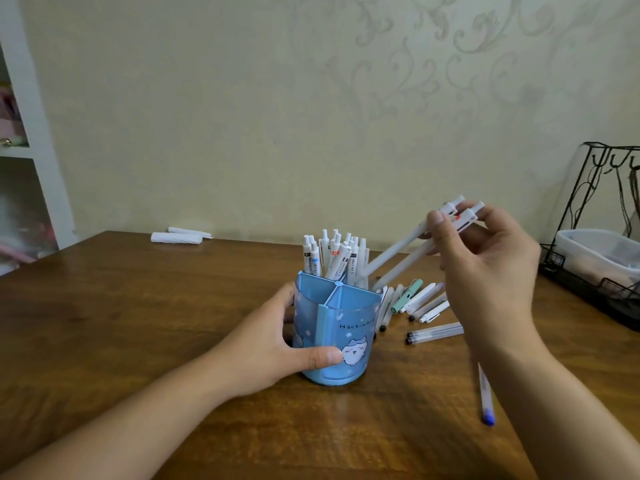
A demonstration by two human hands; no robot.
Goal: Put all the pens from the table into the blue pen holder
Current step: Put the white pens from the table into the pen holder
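The blue pen holder [349,337] with a cartoon cat stands mid-table, divided into compartments. Several white pens [330,256] stand upright in its far compartment. My left hand [277,344] grips the holder's left side, thumb across its front. My right hand [485,265] holds two white pens [401,252] tilted, their tips pointing down at the holder's far right rim. Several loose pens [420,301] lie in a pile on the table just right of the holder. A blue-capped pen [486,400] lies nearer me, partly under my right forearm.
The wooden table [138,323] meets a patterned wall. Two white rolled items [178,236] lie at the back edge. A black wire rack [602,237] holding a clear plastic box stands at the right. White shelves [31,143] are at the left.
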